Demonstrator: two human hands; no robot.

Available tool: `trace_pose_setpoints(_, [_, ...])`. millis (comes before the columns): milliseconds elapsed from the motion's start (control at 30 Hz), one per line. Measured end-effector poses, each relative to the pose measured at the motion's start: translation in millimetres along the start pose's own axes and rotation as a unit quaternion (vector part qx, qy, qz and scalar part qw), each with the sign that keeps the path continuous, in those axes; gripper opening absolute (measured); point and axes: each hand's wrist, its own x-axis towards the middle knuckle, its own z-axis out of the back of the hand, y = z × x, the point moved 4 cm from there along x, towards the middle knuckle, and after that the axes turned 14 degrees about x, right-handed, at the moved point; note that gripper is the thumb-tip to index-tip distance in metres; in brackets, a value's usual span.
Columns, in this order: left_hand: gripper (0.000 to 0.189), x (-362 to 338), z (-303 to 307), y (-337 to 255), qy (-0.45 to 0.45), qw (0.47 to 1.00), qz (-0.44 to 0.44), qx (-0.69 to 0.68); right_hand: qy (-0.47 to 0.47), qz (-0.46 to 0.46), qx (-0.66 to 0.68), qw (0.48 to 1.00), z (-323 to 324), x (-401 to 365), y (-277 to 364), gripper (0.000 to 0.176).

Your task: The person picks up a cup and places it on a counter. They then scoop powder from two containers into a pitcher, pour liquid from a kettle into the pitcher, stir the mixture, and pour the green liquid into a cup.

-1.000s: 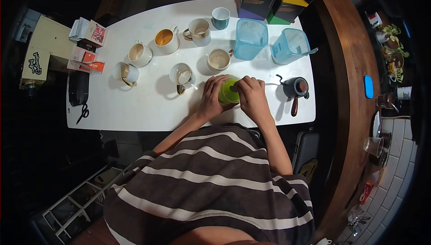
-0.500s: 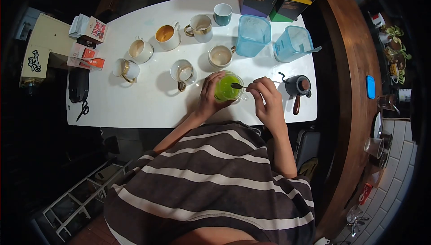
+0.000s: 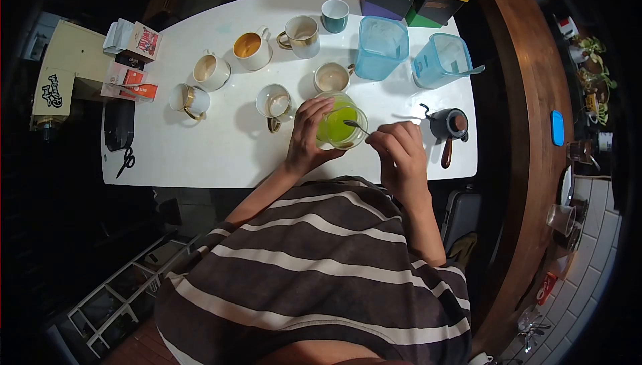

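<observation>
A glass (image 3: 339,127) of green liquid is clasped in the left hand (image 3: 310,136) over the table (image 3: 194,163); a spoon (image 3: 352,124), its bowl at the glass's mouth, is pinched in the right hand (image 3: 400,156). Around the glass are set: a cup (image 3: 332,78), just beyond; a mug (image 3: 275,102), beyond and left; a pot (image 3: 445,124), right; two blue tubs (image 3: 380,56), beyond and right.

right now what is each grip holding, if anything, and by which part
The left grip holds the clear cup around its side; the right grip holds the spoon by its handle.
</observation>
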Motion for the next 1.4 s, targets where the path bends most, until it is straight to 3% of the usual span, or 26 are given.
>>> trace_pose_setpoints(100, [0.087,5.1,2.4,-4.1,0.011,1.0,-0.005,0.003,0.024,0.046,-0.061,0.997,-8.1,5.3,-8.1,0.03])
trace_pose_setpoints(233, [0.088,10.8,7.1,-9.2,0.017,1.0,-0.011,-0.006,0.074,0.045,-0.108,0.99,-10.5,11.2,-9.9,0.03])
trace_pose_setpoints(333, [0.089,12.8,6.9,-10.6,0.016,1.0,-0.011,-0.018,0.099,0.02,-0.065,0.993,-17.6,10.1,-14.5,0.028])
trace_pose_setpoints(467, [0.089,14.2,5.1,-11.8,0.021,0.999,-0.002,-0.035,0.084,0.02,0.005,0.996,-25.1,9.4,-16.4,0.025])
trace_pose_setpoints(667, [0.089,12.4,2.9,-11.9,0.024,0.999,0.009,-0.039,0.045,0.021,-0.099,0.994,-20.4,12.4,-16.3,0.026])
trace_pose_setpoints(733, [0.088,12.6,2.3,-12.0,0.024,0.999,0.016,-0.043,0.076,0.004,-0.051,0.996,-21.8,9.2,-19.8,0.025])
trace_pose_setpoints(867, [0.087,0.5,-6.6,-2.5,0.045,0.997,0.059,-0.033,0.048,-0.017,0.029,0.998,-15.7,7.1,-17.1,0.022])
trace_pose_setpoints(1033, [0.085,-24.0,-16.0,11.4,0.045,0.996,0.08,-0.023,-0.075,-0.036,0.098,0.992,9.7,6.8,-17.0,0.014])
trace_pose_setpoints(1067, [0.085,-28.0,-15.9,12.8,0.047,0.994,0.092,-0.033,-0.099,-0.064,0.13,0.985,11.6,4.4,-23.6,0.004])
trace_pose_setpoints(1100, [0.085,-32.7,-16.0,14.0,0.049,0.992,0.104,-0.044,-0.097,-0.064,0.13,0.985,8.4,3.4,-31.1,0.004])
trace_pose_setpoints(1167, [0.086,-44.8,-20.7,18.2,0.057,0.989,0.124,-0.061,-0.183,-0.16,0.286,0.927,2.1,1.3,-61.7,0.009])
trace_pose_setpoints(1200, [0.087,-47.5,-22.3,20.2,0.065,0.985,0.142,-0.078,-0.195,-0.201,0.302,0.911,-1.9,1.8,-71.0,0.019])
trace_pose_setpoints(1400, [0.088,-57.6,-17.7,22.9,0.067,0.983,0.157,-0.06,-0.197,-0.267,0.35,0.876,-49.1,5.5,-130.3,0.025])
